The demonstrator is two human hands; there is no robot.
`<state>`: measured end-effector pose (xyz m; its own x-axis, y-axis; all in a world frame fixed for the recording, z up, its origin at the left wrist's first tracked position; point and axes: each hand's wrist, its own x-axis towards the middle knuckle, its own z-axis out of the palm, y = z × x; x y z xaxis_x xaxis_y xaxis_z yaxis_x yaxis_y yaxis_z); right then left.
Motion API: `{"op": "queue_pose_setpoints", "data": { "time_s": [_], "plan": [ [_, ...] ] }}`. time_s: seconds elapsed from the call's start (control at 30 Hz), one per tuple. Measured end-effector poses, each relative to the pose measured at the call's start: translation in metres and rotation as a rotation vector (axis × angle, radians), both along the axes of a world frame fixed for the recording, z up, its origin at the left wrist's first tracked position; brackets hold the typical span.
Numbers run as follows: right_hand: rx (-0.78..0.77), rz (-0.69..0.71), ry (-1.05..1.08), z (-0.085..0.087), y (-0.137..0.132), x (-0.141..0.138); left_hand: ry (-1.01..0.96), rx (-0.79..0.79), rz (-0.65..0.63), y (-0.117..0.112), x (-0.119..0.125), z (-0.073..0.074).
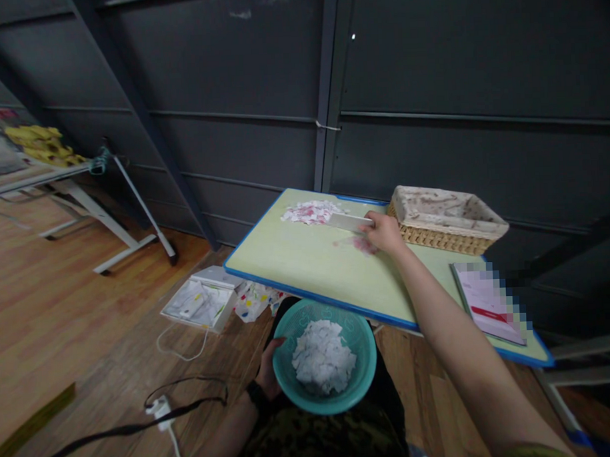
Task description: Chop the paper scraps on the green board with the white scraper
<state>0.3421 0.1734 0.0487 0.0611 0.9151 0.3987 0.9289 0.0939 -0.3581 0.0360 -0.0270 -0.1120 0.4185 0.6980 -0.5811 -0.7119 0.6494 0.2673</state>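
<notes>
My left hand [271, 369] grips the left rim of a teal plastic basket [365, 360], which rests at my lap just below the table edge. Torn white paper scraps [323, 356] lie heaped in the basket. Over the table, my right hand [382, 232] is closed on one end of a flat white strip [349, 221], perhaps card or plastic. The strip's far end meets a pile of white and pink paper scraps [312, 213]. A reddish patch [364, 244] shows on the tabletop under my right hand.
The pale-yellow table [286, 252] has a blue edge. A lined wicker basket [445, 233] stands at its back right, with a booklet or tablet [488, 302] nearer me. An open white box [200, 302], a power strip [161, 410] and cables lie on the floor. Dark wall panels stand behind.
</notes>
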Motion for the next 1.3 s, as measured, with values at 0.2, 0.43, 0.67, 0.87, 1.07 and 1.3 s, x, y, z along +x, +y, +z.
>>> {"op": "queue_pose_setpoints", "data": {
  "time_s": [0.2, 0.43, 0.67, 0.87, 1.07, 1.3],
  "plan": [
    [0.006, 0.076, 0.027, 0.004, -0.003, -0.001, 0.082, 0.004, 0.008, -0.001, 0.001, 0.004],
    [-0.143, 0.160, 0.265, 0.002, -0.007, -0.010, 0.110, -0.005, 0.015, -0.001, 0.002, 0.005],
    [-0.259, 0.240, 0.433, 0.015, -0.016, 0.002, 0.121, -0.018, 0.003, -0.001, 0.001, 0.007],
    [-0.237, 0.284, 0.515, 0.018, -0.015, 0.009, 0.109, -0.010, -0.011, -0.001, 0.001, 0.009],
    [-0.070, 0.223, 0.602, 0.020, -0.011, 0.004, 0.070, 0.017, -0.009, 0.001, 0.001, 0.006],
    [-0.345, 0.273, 0.808, 0.015, -0.026, -0.038, -0.018, 0.051, -0.017, -0.001, -0.001, 0.002]
  ]
}}
